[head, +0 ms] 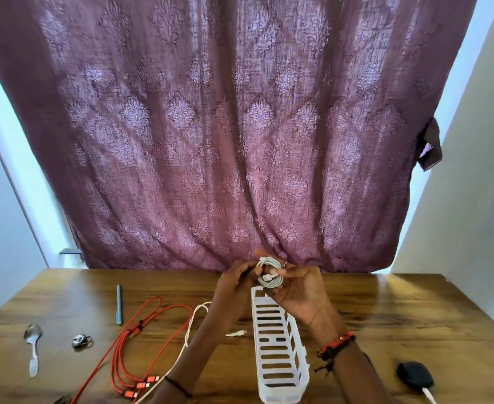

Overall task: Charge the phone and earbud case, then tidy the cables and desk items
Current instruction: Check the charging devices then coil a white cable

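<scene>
Left hand: the left hand (235, 287) is raised over the far middle of the surface (385, 310), its fingers curled round the left side of a coiled white cable (270, 276).
Right hand: the right hand (299, 295) faces it palm up, thumb and fingers pinching the right side of the same coil; a red and black bracelet (337, 344) sits on that wrist.
Coiled white cable: wound into a tight bundle and held off the wood between both hands, just above the far end of the basket, with one white plug showing at its middle.
Basket: a long white slotted basket (278, 349) stands on the wood below the hands, running from near them to the near edge.
Dark case: a dark rounded case (414, 374) lies at the near right, well apart from the basket, with a white charging lead (429, 396) at its near end.
Red cables: a bundle of red cables (141, 342) sprawls left of the left forearm, plugs toward the near edge.
Loose white cable: it (192, 325) curves beside the red ones and passes under the left forearm.
Pen: a blue pen (118, 304) lies further left, pointing away.
Spoon: a metal spoon (32, 349) lies at the far left, with a small metal object (81, 340) beside it, too small to identify.
Backdrop: a purple patterned curtain (240, 126) hangs behind the surface.
</scene>
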